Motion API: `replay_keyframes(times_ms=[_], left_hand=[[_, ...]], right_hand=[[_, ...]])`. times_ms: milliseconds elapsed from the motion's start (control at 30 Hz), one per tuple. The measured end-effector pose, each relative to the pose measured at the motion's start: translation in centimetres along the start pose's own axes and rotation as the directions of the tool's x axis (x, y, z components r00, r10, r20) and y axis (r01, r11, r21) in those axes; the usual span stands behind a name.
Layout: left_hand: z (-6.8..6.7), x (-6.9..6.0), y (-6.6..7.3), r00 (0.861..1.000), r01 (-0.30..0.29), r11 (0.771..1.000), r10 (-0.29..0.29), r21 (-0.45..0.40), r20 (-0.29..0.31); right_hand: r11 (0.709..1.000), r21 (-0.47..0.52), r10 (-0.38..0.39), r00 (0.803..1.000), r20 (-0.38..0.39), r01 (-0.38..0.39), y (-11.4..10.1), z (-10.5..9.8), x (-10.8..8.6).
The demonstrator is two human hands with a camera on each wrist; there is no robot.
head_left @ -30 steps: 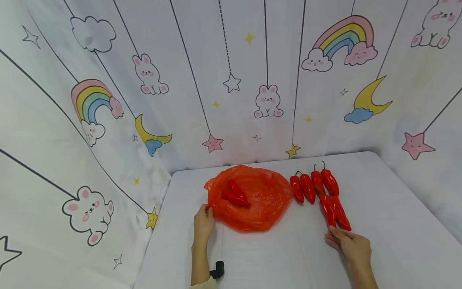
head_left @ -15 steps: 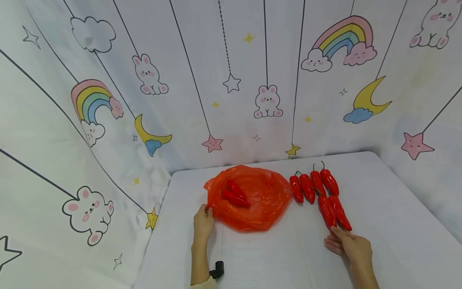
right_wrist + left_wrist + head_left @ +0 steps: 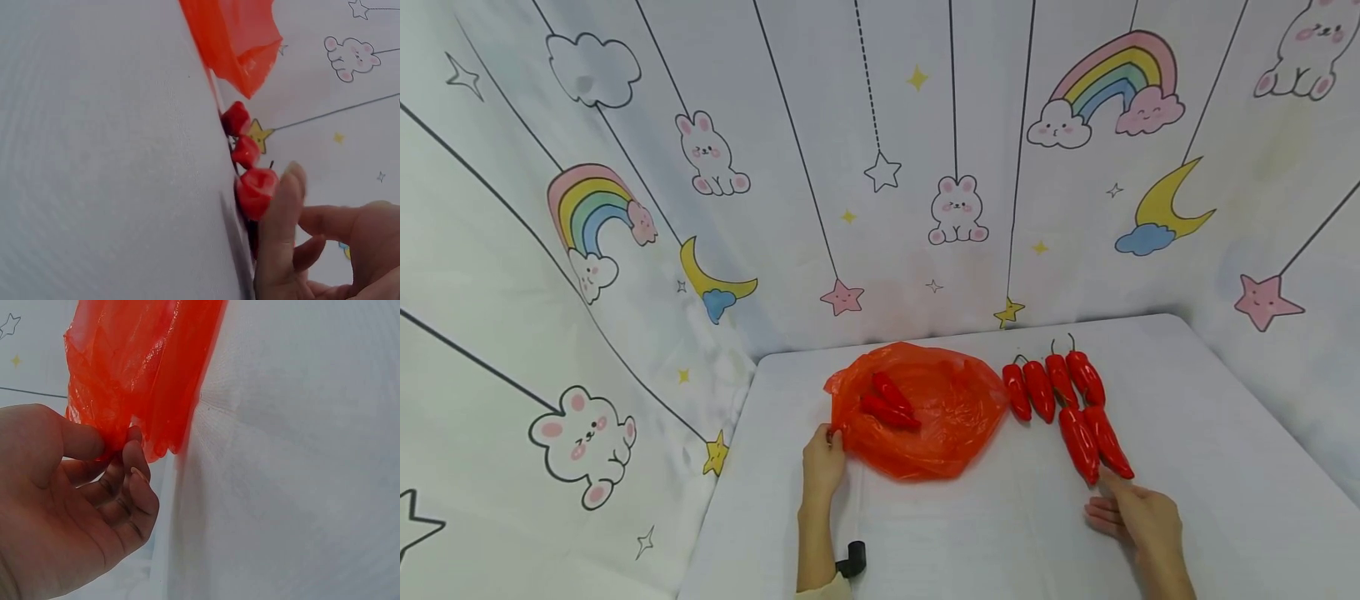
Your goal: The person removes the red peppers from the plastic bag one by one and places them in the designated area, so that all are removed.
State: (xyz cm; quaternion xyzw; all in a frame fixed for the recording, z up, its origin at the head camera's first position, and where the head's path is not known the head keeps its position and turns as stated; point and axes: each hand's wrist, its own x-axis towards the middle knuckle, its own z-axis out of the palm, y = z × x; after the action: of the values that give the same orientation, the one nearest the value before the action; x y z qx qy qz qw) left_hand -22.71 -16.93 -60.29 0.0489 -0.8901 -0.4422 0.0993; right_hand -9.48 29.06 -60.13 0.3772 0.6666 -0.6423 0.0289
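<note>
My left hand (image 3: 824, 462) pinches the left edge of an orange-red plastic bag (image 3: 940, 450) between thumb and fingers. The left wrist view shows the thin film bunched at those fingertips. Inside the open bag lie red chili peppers (image 3: 891, 404). To the right, my right hand (image 3: 1142, 521) has its fingertips at the lower tip of a red chili pepper (image 3: 1079, 446), with nothing visibly gripped. Another chili pepper (image 3: 1107, 442) lies beside that one. In the right wrist view, a finger partly covers a pepper (image 3: 255, 194); whether it touches is unclear.
Behind the two nearer peppers, several chili peppers (image 3: 1039, 392) form a row right of the bag, stems pointing away. A white-covered table (image 3: 955, 542) meets a printed cloth backdrop (image 3: 790, 250). A black fitting (image 3: 854, 560) sits by the left wrist.
The nearer left chili pepper has shifted slightly toward me. My right hand has gone from holding its tip to a spot slightly right and nearer. My left hand and the bag stay put.
</note>
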Motion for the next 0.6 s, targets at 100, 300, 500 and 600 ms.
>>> replay_keyframes(times_ms=[100,300,500,600], left_hand=[[0.0,-0.1,0.1,1.0,0.008,1.0,-0.008,0.0,0.002],[0.0,-0.1,0.0,1.0,0.002,1.0,-0.002,0.006,-0.005],[0.0,-0.1,0.0,1.0,0.009,1.0,-0.009,0.0,0.007],[-0.1,-0.1,0.2,1.0,0.007,1.0,-0.007,0.001,0.011]], right_hand=[[0.999,-0.043,0.013,0.999,-0.052,-0.015,-0.3,-0.1,-0.1],[0.994,-0.095,-0.072,0.993,-0.094,0.063,-1.2,0.0,-0.7],[0.973,-0.113,-0.213,0.97,-0.113,0.201,-2.5,0.7,-1.6],[0.952,-0.14,-0.289,0.952,-0.099,0.274,-3.3,1.3,-1.9]])
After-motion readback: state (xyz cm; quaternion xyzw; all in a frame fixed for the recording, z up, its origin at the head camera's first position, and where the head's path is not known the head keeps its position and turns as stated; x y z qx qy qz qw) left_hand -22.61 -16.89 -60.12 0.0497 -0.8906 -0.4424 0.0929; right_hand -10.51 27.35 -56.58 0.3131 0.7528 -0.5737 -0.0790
